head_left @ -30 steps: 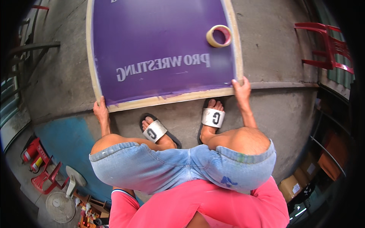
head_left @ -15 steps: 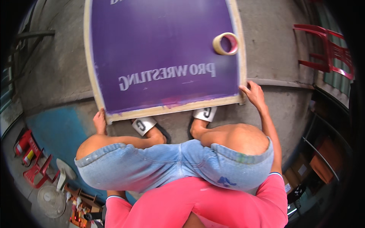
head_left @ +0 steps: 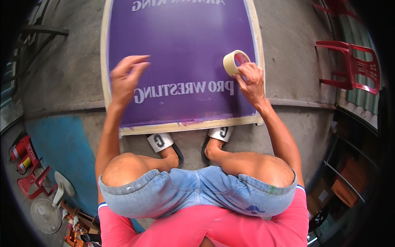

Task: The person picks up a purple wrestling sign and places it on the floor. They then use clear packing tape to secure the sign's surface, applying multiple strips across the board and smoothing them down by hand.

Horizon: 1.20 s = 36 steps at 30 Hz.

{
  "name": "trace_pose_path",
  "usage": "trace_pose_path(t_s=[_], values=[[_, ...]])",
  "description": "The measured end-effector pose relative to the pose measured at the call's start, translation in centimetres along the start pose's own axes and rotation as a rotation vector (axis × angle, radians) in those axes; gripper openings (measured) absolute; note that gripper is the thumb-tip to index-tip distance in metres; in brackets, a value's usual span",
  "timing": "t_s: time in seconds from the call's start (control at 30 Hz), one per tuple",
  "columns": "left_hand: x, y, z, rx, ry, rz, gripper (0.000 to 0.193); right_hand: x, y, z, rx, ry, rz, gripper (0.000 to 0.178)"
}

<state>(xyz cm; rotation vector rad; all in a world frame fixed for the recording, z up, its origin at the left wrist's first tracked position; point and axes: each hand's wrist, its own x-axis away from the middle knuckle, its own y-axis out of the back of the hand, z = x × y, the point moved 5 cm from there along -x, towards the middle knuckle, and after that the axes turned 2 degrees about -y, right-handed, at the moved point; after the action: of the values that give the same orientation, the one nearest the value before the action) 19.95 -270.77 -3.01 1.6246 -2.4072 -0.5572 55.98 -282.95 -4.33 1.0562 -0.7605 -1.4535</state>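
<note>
A large purple printing screen (head_left: pixel 177 45) with pale mirrored lettering lies in front of my feet, edged by a light frame (head_left: pixel 197 124). Over its right side my right hand (head_left: pixel 252 84) pinches the near edge of a roll of cream packing tape (head_left: pixel 229 64), which has a pinkish-red inside. The roll is tipped up on its side, and I cannot tell if it still touches the screen. Above the screen's left part hangs my left hand (head_left: pixel 124 84), thumb and fingers apart, holding nothing.
Red plastic chairs (head_left: pixel 349 66) stand at the far right. At the left are a dark metal stand (head_left: pixel 45 29), a blue floor patch (head_left: pixel 61 144), red fire extinguishers (head_left: pixel 22 154) and a fan (head_left: pixel 46 214). My sandalled feet (head_left: pixel 162 142) are just beyond the frame's near edge.
Both hands have left the frame's near corners and come up over the screen. My right hand has taken hold of the tape roll, which is now tilted and slightly further left.
</note>
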Motion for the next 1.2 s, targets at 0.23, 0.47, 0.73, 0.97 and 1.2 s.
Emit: trace_pose_path(t_s=[0.23,0.47,0.73,0.97,1.2], values=[[-2.1,-9.3,-4.7,0.101,-0.221,0.176,0.038,-2.7,-0.1,9.6,-0.410,-0.036,-0.016,0.019],[0.3,-6.2,-4.4,0.291,-0.149,-0.091,0.016,-3.5,-0.8,12.3,-0.511,0.022,-0.005,0.018],[3.3,-4.2,-2.6,0.097,0.209,-0.086,0.012,-5.0,-2.8,15.3,-0.401,0.060,0.153,0.027],[7.0,-1.1,2.6,0.358,0.396,-0.110,0.013,-3.0,-2.3,14.2,-0.620,0.076,0.530,0.042],[21.1,16.2,18.4,0.278,0.688,-0.586,0.016,6.3,6.7,-8.9,-0.258,-0.414,0.838,0.049]])
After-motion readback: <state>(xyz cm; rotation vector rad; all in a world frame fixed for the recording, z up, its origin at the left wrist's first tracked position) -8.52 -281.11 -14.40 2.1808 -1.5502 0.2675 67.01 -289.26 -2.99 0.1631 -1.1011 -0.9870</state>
